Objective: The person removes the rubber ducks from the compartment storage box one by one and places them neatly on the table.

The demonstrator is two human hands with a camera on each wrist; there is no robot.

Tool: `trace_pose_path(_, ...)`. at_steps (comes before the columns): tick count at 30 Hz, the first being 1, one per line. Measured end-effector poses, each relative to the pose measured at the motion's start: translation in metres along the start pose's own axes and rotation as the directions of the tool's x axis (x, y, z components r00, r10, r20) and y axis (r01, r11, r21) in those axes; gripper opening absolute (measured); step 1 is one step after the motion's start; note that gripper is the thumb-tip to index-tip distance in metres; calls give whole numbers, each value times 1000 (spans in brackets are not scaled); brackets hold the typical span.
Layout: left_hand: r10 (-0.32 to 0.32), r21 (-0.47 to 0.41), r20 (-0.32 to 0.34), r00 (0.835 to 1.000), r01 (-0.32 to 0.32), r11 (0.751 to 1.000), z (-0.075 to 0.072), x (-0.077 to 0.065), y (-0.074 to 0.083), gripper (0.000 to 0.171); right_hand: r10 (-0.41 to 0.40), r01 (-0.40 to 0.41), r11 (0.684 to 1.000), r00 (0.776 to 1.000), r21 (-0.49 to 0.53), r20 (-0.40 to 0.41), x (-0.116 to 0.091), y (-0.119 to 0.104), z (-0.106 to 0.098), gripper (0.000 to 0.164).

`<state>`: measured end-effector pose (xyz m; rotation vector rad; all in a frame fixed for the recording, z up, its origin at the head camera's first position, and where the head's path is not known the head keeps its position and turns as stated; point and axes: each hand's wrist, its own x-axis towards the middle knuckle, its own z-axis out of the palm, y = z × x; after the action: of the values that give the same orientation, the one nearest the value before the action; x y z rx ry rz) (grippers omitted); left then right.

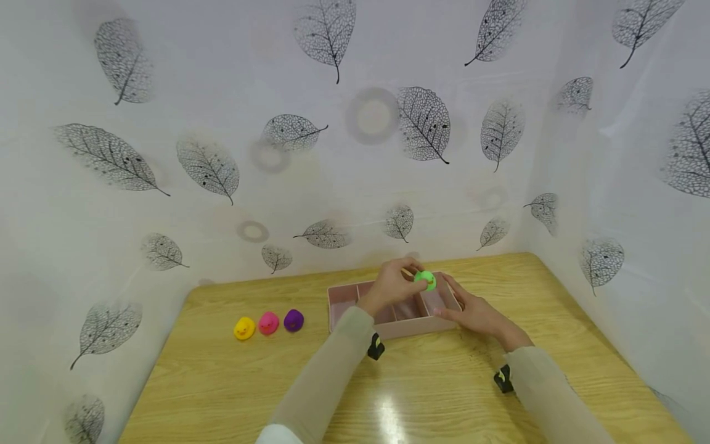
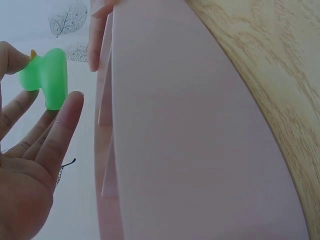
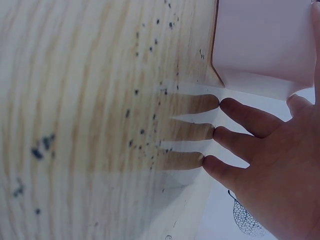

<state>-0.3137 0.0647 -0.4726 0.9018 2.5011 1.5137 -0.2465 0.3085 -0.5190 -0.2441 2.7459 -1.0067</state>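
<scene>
A green rubber duck [image 1: 426, 280] is pinched between the thumb and fingers of my left hand [image 1: 391, 285], over the right-hand compartment of a pink divided box [image 1: 410, 328]. In the left wrist view the duck [image 2: 52, 80] shows sideways beside the box wall [image 2: 190, 120]. My right hand [image 1: 476, 313] holds the box's right end, thumb at the front rim and index finger by the back corner. Seen from the right wrist, the other fingertips [image 3: 227, 170] of that hand touch the table, next to the box's end [image 3: 265, 45].
Left of the box, a yellow duck [image 1: 244, 328], a pink duck [image 1: 269, 323] and a purple duck [image 1: 293, 320] stand in a row on the wooden table [image 1: 222, 394]. A white leaf-printed sheet [image 1: 355, 179] hangs behind and along the sides. Dark specks [image 3: 42, 145] mark the tabletop near my right hand.
</scene>
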Motion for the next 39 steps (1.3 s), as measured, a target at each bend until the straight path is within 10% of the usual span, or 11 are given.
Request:
trace_pose_path(13, -64, -229, -4, 998, 61, 972, -17, -13, 0, 31, 25, -25, 1000, 1000, 5, 8, 1, -3, 1, 102)
trace_pose_path(39, -52, -167, -55, 997, 42, 985, -80, -56, -13, 29, 7, -7, 1000, 1000, -10, -4, 0, -1, 2, 101)
